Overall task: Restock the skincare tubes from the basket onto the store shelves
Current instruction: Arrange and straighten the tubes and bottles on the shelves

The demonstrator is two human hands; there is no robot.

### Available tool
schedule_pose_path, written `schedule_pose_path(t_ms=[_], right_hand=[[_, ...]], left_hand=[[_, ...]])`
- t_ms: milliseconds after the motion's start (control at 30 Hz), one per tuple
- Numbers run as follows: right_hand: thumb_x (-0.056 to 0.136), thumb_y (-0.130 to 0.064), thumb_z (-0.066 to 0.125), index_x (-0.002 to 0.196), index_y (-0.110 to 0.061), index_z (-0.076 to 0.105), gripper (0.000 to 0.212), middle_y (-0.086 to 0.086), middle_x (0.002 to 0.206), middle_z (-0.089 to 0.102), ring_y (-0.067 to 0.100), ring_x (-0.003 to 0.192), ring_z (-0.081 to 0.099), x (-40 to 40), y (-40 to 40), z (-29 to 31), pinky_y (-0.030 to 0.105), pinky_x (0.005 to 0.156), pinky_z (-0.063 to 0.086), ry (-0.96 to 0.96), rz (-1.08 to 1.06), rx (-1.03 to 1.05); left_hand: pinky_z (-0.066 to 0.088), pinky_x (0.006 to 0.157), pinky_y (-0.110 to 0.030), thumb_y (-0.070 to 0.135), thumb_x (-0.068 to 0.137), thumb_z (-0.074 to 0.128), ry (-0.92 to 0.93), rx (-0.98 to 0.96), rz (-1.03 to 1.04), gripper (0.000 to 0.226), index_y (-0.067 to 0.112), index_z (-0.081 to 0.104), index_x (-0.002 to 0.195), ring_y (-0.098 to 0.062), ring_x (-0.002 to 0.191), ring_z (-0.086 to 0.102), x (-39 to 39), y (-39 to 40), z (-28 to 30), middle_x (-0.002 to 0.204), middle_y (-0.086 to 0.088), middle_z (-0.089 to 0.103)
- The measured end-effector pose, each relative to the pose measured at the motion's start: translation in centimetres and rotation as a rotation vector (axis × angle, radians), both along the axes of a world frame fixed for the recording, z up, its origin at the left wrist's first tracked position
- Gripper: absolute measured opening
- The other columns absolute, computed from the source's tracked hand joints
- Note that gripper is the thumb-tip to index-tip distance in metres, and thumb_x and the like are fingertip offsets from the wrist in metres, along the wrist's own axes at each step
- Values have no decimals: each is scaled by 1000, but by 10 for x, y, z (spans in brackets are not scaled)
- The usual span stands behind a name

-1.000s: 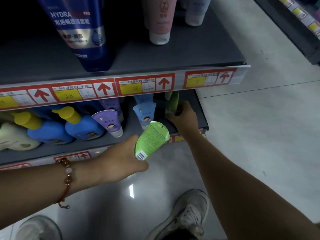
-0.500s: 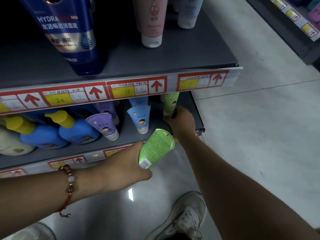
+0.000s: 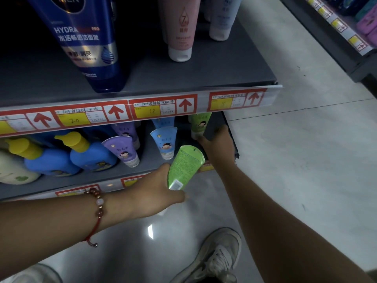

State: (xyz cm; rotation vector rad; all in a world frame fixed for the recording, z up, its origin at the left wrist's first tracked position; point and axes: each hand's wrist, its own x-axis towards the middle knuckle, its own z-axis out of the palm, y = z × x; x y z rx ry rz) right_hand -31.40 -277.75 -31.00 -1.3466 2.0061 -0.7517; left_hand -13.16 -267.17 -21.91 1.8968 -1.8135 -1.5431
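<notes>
A dim store aisle, pale tiled floor (image 3: 295, 160) and grey shelving edged with red-and-yellow price tags (image 3: 155, 110) — the lower shelf (image 3: 146, 169) is mid-restock. The left hand (image 3: 149, 193) grips a green tube (image 3: 184, 167) by its narrow end, crimped end up, just in front of the shelf lip and not yet on it. The right hand (image 3: 219, 146) reaches to the shelf's right end, at the base of a second green tube (image 3: 200, 124) standing there on its cap; its fingers are hidden, so whether they grip that tube or merely steady it cannot be told. Blue (image 3: 165, 142) and purple tubes (image 3: 122, 151) stand to the left, pump bottles (image 3: 89, 154) beyond. No basket is in view. The step in hand looks like placement — next, the held tube likely needs turning cap-down and setting into the gap in front of its green twin.
</notes>
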Motion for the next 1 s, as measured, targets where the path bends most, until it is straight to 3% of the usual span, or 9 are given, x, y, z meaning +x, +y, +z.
schedule_pose_path(t_ms=[100, 167, 267, 367, 433, 533, 667, 800, 1000], right_hand=[[82, -45, 71, 80, -18, 52, 33, -4, 69, 51, 14, 67, 48, -16, 29, 21, 28, 61, 37, -511, -166, 158], [82, -52, 67, 93, -8, 64, 45, 3, 76, 61, 17, 75, 54, -28, 49, 33, 27, 71, 42, -949, -9, 533], [86, -64, 51, 126, -14, 63, 65, 12, 124, 63, 27, 115, 57, -39, 76, 46, 40, 99, 43, -1082, 380, 812], [64, -70, 73, 120, -22, 68, 74, 9, 123, 66, 23, 110, 64, -43, 86, 60, 38, 91, 50, -1096, 447, 838], [53, -60, 87, 122, -16, 63, 86, 12, 118, 68, 25, 104, 66, -47, 84, 62, 40, 85, 54, -1130, 443, 832], [51, -40, 92, 120, -8, 62, 82, 14, 110, 70, 26, 99, 68, -46, 76, 67, 40, 85, 56, -1074, 457, 856], [79, -20, 68, 110, -10, 64, 33, 6, 100, 71, 20, 96, 66, -27, 64, 79, 35, 89, 53, -685, 611, 885], [82, -11, 69, 113, -11, 65, 32, 8, 110, 70, 21, 103, 66, -11, 50, 77, 35, 95, 53, -411, 576, 560], [81, -12, 70, 106, -14, 62, 26, 3, 94, 66, 17, 86, 62, -6, 37, 50, 26, 72, 48, -259, 262, 194]], left_hand=[[51, 65, -29, 50, 79, 70, 136, 115, 79, 40, 30, 48, 106, -14, 81, 63, -11, -2, -1, 94, 0, 65], [52, 58, -30, 54, 83, 63, 190, 174, 60, 40, 28, 48, 109, -16, 77, 64, -22, -3, 2, 93, -2, 67], [50, 51, -27, 59, 89, 54, 191, 140, -40, 40, 27, 48, 113, -16, 66, 64, -39, -6, 6, 87, -3, 69], [44, 44, -21, 60, 88, 54, 161, 58, -62, 35, 30, 48, 106, -12, 53, 60, -48, -10, 9, 71, 2, 65], [41, 42, -19, 62, 86, 53, 135, 2, -68, 32, 31, 53, 95, -8, 49, 57, -49, -12, 14, 64, 6, 63], [46, 52, -24, 69, 83, 52, 18, -69, -168, 39, 31, 60, 86, -8, 59, 60, -39, -16, 16, 69, 9, 64], [51, 65, -35, 81, 71, 57, -223, -84, -466, 58, 27, 66, 90, -12, 72, 62, -19, -25, 16, 79, 6, 67], [52, 87, -34, 65, 78, 65, -283, -95, -560, 52, 27, 58, 114, -13, 96, 60, -10, -28, 24, 105, 10, 62], [50, 90, -32, 60, 85, 59, -408, -40, -510, 50, 22, 56, 118, -18, 100, 57, 9, -17, 15, 111, 3, 59]])
